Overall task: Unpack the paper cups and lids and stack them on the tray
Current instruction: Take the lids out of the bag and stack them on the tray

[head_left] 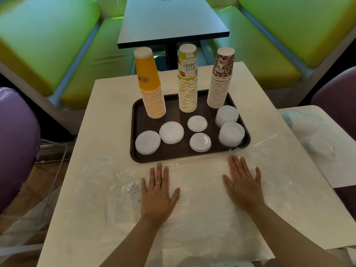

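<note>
A dark brown tray [173, 154] lies on the white table. Three upside-down stacks of paper cups stand along its far side: yellow [151, 87], a fruit-print stack reading "Hello Summer" [187, 81], and a leopard-print stack [221, 79]. White lids lie in front of them: two low piles on the left [148, 142] [171, 132], two in the middle [197, 123] [200, 142], two taller piles on the right [227, 116] [231, 134]. My left hand [157, 195] and my right hand [243, 185] lie flat, fingers spread, on clear plastic wrapping [115, 189] in front of the tray.
The white table [107, 105] has a second white table [317, 143] with crumpled plastic beside it on the right. A dark table [169, 22] and green benches [44, 45] stand beyond. Purple seats [15, 143] flank the table on both sides.
</note>
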A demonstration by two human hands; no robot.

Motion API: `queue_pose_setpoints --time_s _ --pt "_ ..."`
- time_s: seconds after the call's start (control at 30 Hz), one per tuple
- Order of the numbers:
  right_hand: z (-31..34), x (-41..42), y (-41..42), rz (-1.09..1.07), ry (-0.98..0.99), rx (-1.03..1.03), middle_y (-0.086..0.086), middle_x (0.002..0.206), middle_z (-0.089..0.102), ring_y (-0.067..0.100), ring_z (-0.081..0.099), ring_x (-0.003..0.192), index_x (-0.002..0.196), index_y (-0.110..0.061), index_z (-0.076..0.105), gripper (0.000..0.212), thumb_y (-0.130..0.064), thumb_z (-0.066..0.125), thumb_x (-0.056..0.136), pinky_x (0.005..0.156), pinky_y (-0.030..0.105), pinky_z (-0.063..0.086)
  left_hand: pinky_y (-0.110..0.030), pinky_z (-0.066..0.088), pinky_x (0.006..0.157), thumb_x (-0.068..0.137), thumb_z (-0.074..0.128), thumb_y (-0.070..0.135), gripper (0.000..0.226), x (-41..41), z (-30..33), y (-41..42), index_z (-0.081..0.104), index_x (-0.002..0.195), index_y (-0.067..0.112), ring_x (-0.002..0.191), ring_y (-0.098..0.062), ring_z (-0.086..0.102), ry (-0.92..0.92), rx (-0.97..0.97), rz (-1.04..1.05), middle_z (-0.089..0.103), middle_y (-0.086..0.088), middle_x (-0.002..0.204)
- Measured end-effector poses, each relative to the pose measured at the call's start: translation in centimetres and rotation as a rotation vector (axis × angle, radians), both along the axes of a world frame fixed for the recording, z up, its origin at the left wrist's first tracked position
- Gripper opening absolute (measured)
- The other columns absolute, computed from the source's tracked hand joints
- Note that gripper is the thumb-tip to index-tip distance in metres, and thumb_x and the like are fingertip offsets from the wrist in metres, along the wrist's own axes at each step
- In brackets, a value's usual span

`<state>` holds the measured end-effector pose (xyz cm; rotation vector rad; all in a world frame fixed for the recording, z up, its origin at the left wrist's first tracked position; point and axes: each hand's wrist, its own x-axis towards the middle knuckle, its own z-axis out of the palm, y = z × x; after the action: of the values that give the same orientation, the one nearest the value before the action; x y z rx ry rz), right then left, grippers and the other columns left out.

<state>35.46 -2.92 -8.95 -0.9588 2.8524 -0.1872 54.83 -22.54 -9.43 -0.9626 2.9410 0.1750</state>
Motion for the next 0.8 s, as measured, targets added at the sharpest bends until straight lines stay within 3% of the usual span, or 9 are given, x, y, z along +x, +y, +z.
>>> queue_pose_setpoints --time_s 0.13,0.23,0.37,0.43,0.47,0.53,0.57,0.67,0.8 --pt "-0.1 -0.3 0.5 -0.043 -0.001 -0.011 -0.009 0.159 -0.002 0.009 -0.003 0.146 0.152 -0.026 0.0 0.075 -0.059 -0.004 0.085 0.115 0.049 -0.002 -0.041 -0.01 0.114 0.093 0.007 0.064 0.075 0.1 0.1 -0.2 0.007 0.153 0.018 0.147 -0.023 -0.001 0.028 0.003 0.018 0.002 -0.006 0.16" --pt "-0.2 -0.4 0.9 -0.071 0.015 -0.008 -0.009 0.16 -0.001 0.011 0.0 0.147 0.152 -0.026 0.002 0.075 -0.058 -0.002 0.085 0.115 0.052 0.003 -0.037 -0.015 0.114 0.089 0.009 0.063 0.078 0.4 0.1 -0.4 -0.004 0.151 0.018 0.146 -0.021 -0.01 0.061 0.046 0.031 -0.01 -0.004 0.159" --pt "-0.1 -0.5 0.7 -0.069 0.005 0.004 -0.008 0.16 0.0 0.013 0.001 0.147 0.152 -0.025 0.003 0.078 -0.058 -0.005 0.082 0.114 0.054 0.006 -0.027 -0.015 0.114 0.082 -0.005 0.062 0.08 0.4 0.8 -0.4 -0.017 0.146 0.015 0.144 -0.016 -0.018 0.075 0.109 0.033 -0.02 -0.004 0.156" --pt "0.1 -0.5 0.6 -0.076 -0.005 0.004 -0.006 0.159 0.008 0.016 0.01 0.147 0.152 -0.023 0.012 0.078 -0.057 -0.002 0.083 0.112 0.057 0.011 -0.028 -0.008 0.115 0.08 -0.007 0.057 0.083 0.1 1.1 -0.5 -0.007 0.149 0.01 0.146 -0.017 -0.008 0.054 0.096 0.042 -0.01 -0.007 0.158" --pt "0.2 -0.6 0.6 -0.083 -0.002 -0.001 -0.003 0.158 0.018 0.018 0.019 0.145 0.151 -0.02 0.021 0.076 -0.055 0.004 0.085 0.109 0.059 0.016 -0.032 0.002 0.116 0.082 -0.002 0.052 0.083 -0.2 1.5 -0.5 0.008 0.151 0.007 0.147 -0.019 0.007 0.055 0.075 0.052 0.004 -0.01 0.159" --pt "0.6 -0.6 0.4 -0.075 0.026 -0.044 0.006 0.145 0.046 0.025 0.047 0.131 0.138 -0.013 0.048 0.066 -0.048 0.024 0.087 0.098 0.064 0.032 -0.04 0.029 0.108 0.084 0.02 0.04 0.069 -1.1 2.2 -0.4 0.044 0.139 0.006 0.131 -0.023 0.046 0.14 0.035 0.05 0.043 -0.011 0.146" --pt "0.7 -0.8 0.3 -0.06 0.071 -0.067 0.009 0.133 0.057 0.027 0.057 0.119 0.128 -0.01 0.058 0.058 -0.043 0.035 0.085 0.091 0.066 0.038 -0.041 0.035 0.099 0.084 0.032 0.035 0.057 -1.8 2.6 -0.3 0.054 0.13 0.008 0.118 -0.022 0.057 0.202 0.022 0.037 0.056 -0.008 0.135" --pt "1.1 -1.3 0.3 -0.039 0.213 -0.183 0.01 0.113 0.068 0.028 0.068 0.097 0.112 -0.012 0.067 0.038 -0.023 0.072 0.076 0.089 0.067 0.04 -0.043 0.04 0.091 0.082 0.061 0.02 0.039 -4.5 4.3 1.0 0.059 0.121 0.016 0.105 -0.021 0.062 0.37 0.051 0.031 0.065 -0.001 0.117" --pt "2.9 -3.2 0.9 -0.083 0.189 -0.372 0.004 0.108 0.068 0.025 0.067 0.09 0.107 -0.017 0.068 0.033 -0.013 0.075 0.075 0.097 0.058 0.036 -0.031 0.032 0.094 0.084 0.064 0.013 0.04 -9.4 7.2 4.3 0.057 0.123 0.019 0.116 -0.018 0.054 0.525 0.209 -0.026 0.062 0.001 0.121"
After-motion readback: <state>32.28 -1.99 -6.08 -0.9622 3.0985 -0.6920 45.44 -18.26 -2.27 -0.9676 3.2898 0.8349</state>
